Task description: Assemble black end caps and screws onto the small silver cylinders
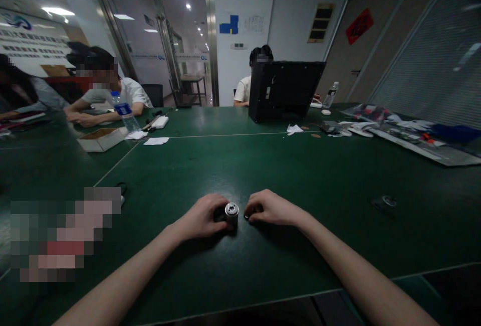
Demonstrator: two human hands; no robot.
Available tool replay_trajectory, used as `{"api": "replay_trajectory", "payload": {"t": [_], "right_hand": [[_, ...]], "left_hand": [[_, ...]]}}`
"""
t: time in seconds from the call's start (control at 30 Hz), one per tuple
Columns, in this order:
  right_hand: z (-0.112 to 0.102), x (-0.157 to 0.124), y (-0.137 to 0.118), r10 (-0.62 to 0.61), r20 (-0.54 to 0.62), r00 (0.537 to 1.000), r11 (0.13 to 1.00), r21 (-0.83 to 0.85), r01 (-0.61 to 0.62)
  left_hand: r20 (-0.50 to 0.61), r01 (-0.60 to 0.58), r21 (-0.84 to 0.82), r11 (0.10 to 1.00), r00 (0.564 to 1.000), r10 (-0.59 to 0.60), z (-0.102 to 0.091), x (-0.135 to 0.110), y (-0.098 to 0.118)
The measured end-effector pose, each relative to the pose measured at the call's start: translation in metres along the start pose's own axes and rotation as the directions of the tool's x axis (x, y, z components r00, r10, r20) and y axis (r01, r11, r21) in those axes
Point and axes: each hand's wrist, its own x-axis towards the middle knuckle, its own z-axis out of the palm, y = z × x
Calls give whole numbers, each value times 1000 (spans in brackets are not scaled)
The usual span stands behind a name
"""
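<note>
A small silvery metal cylinder (232, 210) stands upright on the green tabletop (210, 160), its round top showing a few dark holes. The fingers and thumb of my left hand (206, 216) are closed around its left side. Just to the right, my right hand (271, 206) has its fingers curled together close to the tabletop. At those fingertips is a tiny dark, shiny piece (246, 217), too small to name. A short gap separates the right fingertips from the cylinder.
Far right lies a small metal part (389, 201). A black boxy device (287, 90) stands at the back. An open box (102, 139) and water bottle (126, 111) are back left; a board with loose parts (424, 140) is back right. Several people sit around; one left area is pixelated.
</note>
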Motion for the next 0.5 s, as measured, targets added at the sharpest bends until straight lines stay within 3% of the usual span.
{"api": "replay_trajectory", "payload": {"t": [0.13,0.27,0.5], "right_hand": [[-11,-6,8,119,7,993,993,6,-119],[-21,-10,16,242,-63,968,965,-83,-247],[-15,-8,11,221,-110,969,957,-166,-237]], "left_hand": [[3,-5,23,1000,1000,5,0,0,-3],[16,3,12,1000,1000,-3,1,-1,-9],[52,47,-25,999,998,-46,-1,0,-10]]}}
